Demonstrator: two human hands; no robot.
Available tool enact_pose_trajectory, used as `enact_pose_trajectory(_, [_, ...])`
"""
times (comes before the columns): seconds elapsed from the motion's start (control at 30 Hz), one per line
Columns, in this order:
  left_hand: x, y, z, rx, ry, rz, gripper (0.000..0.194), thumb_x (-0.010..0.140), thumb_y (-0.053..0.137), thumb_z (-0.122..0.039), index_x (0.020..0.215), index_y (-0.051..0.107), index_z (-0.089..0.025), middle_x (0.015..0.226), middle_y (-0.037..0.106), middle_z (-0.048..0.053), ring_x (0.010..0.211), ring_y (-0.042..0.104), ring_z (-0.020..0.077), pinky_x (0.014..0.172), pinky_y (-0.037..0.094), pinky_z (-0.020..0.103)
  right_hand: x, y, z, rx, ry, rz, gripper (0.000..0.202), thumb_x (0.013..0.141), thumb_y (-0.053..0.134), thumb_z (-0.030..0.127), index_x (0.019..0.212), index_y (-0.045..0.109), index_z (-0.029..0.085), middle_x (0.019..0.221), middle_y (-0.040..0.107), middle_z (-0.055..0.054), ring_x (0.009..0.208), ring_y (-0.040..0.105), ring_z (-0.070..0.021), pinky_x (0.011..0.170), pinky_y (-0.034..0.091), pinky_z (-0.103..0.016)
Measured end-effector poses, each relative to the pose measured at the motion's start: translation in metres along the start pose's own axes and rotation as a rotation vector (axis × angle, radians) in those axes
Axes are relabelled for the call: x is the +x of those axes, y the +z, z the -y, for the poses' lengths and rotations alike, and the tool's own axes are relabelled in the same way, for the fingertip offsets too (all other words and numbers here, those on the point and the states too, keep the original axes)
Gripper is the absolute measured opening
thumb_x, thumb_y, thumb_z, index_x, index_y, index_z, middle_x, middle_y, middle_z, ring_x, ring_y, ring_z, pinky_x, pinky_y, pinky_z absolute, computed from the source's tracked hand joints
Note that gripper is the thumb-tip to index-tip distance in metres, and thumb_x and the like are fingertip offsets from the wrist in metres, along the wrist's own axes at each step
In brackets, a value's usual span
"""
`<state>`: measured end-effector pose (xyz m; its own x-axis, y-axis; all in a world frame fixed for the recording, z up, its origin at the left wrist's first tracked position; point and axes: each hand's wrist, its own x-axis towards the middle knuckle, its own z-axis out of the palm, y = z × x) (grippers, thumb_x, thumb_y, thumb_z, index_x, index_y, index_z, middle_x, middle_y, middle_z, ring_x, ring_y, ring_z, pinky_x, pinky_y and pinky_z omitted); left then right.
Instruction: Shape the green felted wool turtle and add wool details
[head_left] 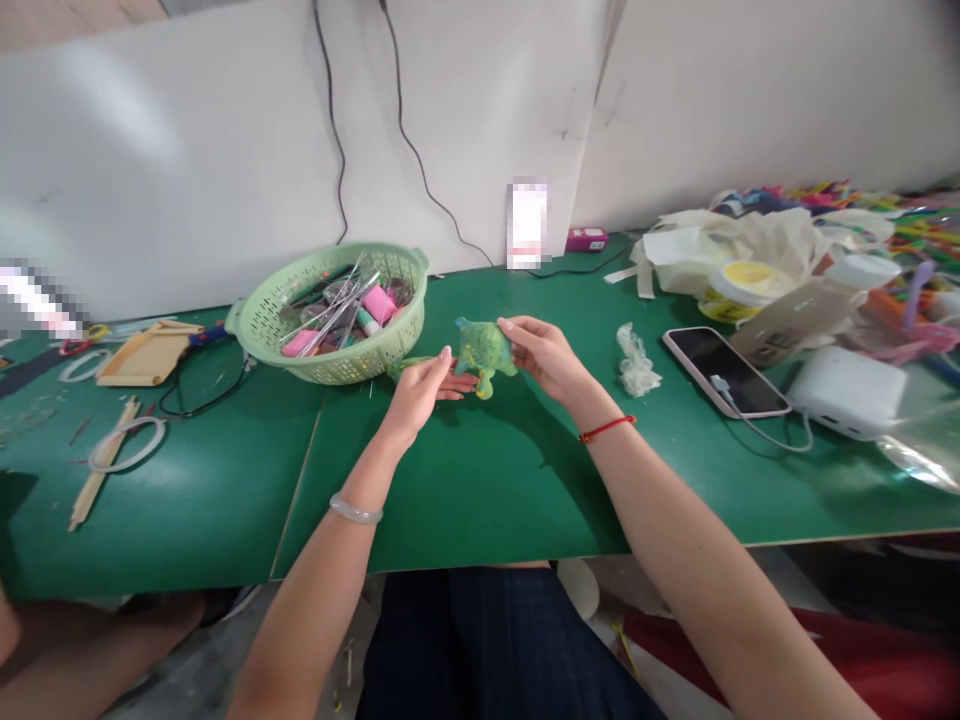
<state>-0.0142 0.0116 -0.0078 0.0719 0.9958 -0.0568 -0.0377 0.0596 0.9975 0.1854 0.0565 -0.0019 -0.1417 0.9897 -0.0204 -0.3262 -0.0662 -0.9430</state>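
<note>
A small green turtle figure (486,348), with yellowish marks and a blue tint at one corner, is held up over the green table. It seems to be wrapped in thin clear film. My right hand (551,358) pinches its right edge between thumb and fingers. To its left is my left hand (429,392), its fingers stretched out beside and partly under the turtle, thumb apart. Whether those fingertips touch it I cannot tell. Another green piece (405,367) shows behind my left hand near the basket, partly hidden.
A light green basket (330,365) holds metal rods and pink pieces. Crumpled clear plastic (637,362), a phone (726,370) with a cable, a white charger (849,390) and a bottle (795,320) lie to the right. White rings and a wooden strip (105,465) lie left.
</note>
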Motion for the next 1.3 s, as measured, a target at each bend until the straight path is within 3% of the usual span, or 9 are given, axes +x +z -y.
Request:
enact_pose_trajectory(0.13, [0.004, 0.001, 0.010, -0.041, -0.113, 0.016, 0.060, 0.085, 0.069, -0.076, 0.088, 0.079, -0.017, 0.082, 0.083, 0.014, 0.070, 0.079, 0.0217, 0.062, 0.062, 0.030, 0.009, -0.006, -0.011, 0.111, 0.041, -0.110, 0.058, 0.049, 0.101, 0.058, 0.066, 0.059, 0.021, 0.055, 0.037, 0.012, 0.048, 0.035, -0.0037, 0.044, 0.039, -0.017])
enact_pose_trajectory(0.33, [0.000, 0.007, 0.008, -0.109, -0.226, 0.058, 0.060, 0.079, 0.075, -0.076, 0.080, 0.079, -0.016, 0.082, 0.083, 0.014, 0.069, 0.077, 0.0193, 0.063, 0.061, 0.028, 0.008, 0.003, -0.018, 0.110, 0.047, -0.235, 0.062, 0.039, 0.100, 0.061, 0.067, 0.063, 0.020, 0.052, 0.044, 0.011, 0.047, 0.039, -0.0037, 0.043, 0.040, -0.018])
enact_pose_trajectory(0.57, [-0.006, 0.007, 0.004, -0.101, -0.149, 0.032, 0.040, 0.071, 0.093, -0.049, 0.085, 0.075, -0.017, 0.084, 0.081, 0.010, 0.077, 0.077, 0.0188, 0.070, 0.060, 0.029, 0.001, 0.011, -0.024, 0.058, 0.033, -0.326, 0.058, 0.043, 0.099, 0.061, 0.066, 0.064, 0.020, 0.055, 0.053, 0.008, 0.049, 0.048, -0.0057, 0.049, 0.050, -0.021])
enact_pose_trajectory(0.77, [-0.006, 0.005, 0.006, -0.109, -0.114, -0.013, 0.044, 0.070, 0.090, -0.056, 0.082, 0.073, -0.017, 0.072, 0.077, 0.006, 0.071, 0.074, 0.0183, 0.065, 0.057, 0.028, -0.004, 0.016, -0.022, 0.036, 0.010, -0.356, 0.060, 0.042, 0.099, 0.062, 0.069, 0.066, 0.020, 0.058, 0.058, 0.007, 0.054, 0.054, -0.0075, 0.054, 0.055, -0.022])
enact_pose_trajectory(0.97, [-0.006, 0.005, 0.006, -0.129, -0.058, -0.047, 0.048, 0.071, 0.087, -0.060, 0.081, 0.072, -0.016, 0.071, 0.076, 0.005, 0.069, 0.072, 0.0163, 0.066, 0.057, 0.027, -0.007, 0.019, -0.025, 0.019, 0.087, -0.373, 0.064, 0.036, 0.100, 0.063, 0.065, 0.063, 0.019, 0.054, 0.058, 0.007, 0.049, 0.053, -0.0070, 0.052, 0.055, -0.023])
enact_pose_trajectory(1.3, [-0.004, 0.012, 0.005, -0.201, -0.097, -0.083, 0.060, 0.065, 0.089, -0.069, 0.085, 0.070, -0.016, 0.068, 0.073, 0.002, 0.066, 0.071, 0.0144, 0.057, 0.056, 0.022, -0.008, 0.022, -0.023, 0.036, 0.151, -0.375, 0.064, 0.036, 0.101, 0.062, 0.068, 0.066, 0.019, 0.056, 0.063, 0.005, 0.050, 0.057, -0.0085, 0.056, 0.059, -0.024])
